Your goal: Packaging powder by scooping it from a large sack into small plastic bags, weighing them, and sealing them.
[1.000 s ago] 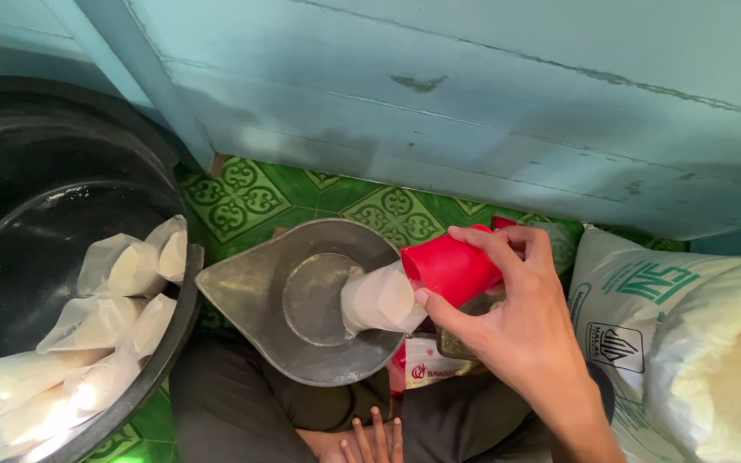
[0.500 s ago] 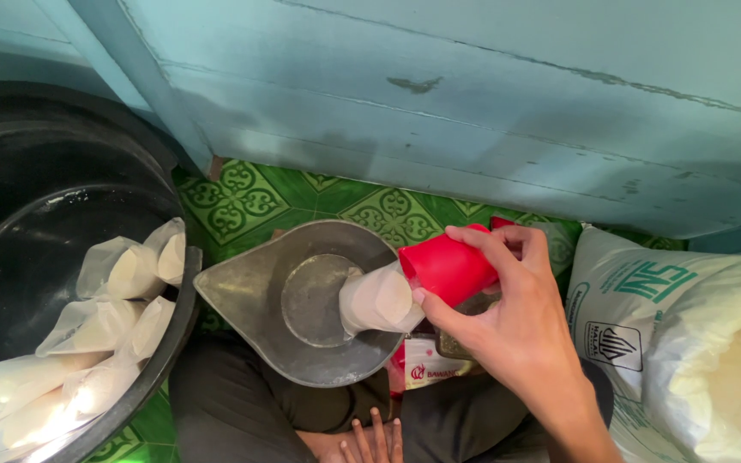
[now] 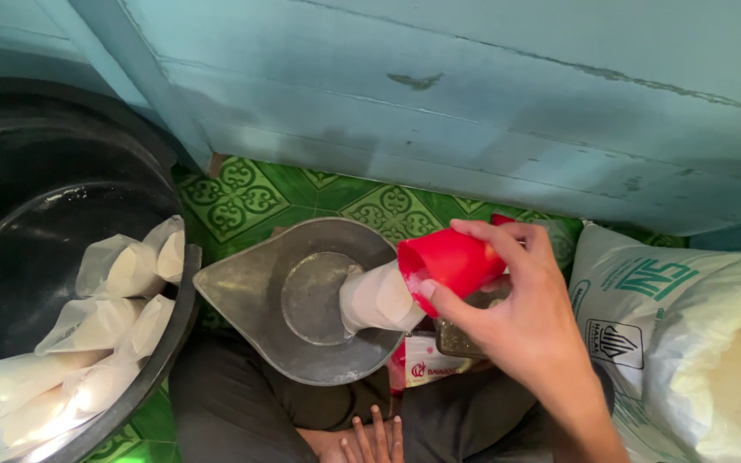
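So the right hand (image 3: 516, 317) has its fingers (image 3: 490, 236) wrapped around a red plastic cup (image 3: 449, 261), tipped over sideways with its mouth pushed against a small clear bag of white powder (image 3: 379, 298) that sits on the pan of a metal scale scoop (image 3: 293, 300). Grip looks closed but relaxed, thumb under the rim and the other fingers curled over the top, wrist bent in from the right. I'd guess the cup is light and stiff, easy to hold around the body like that, while the bag is soft and floppy and would slump if grabbed low, so the open neck is probably the place to pinch it. Thin plastic with powder on it likely gets slippery too. The left hand (image 3: 372, 441) is only showing fingertips at the bottom edge, resting near the lap, and I can't tell whether it holds anything. Off to the left there's a black tub (image 3: 62, 171) with filled bags (image 3: 122, 266) piled in, and a big white sack (image 3: 688, 343) on the right, all down on the green patterned floor (image 3: 302, 197).
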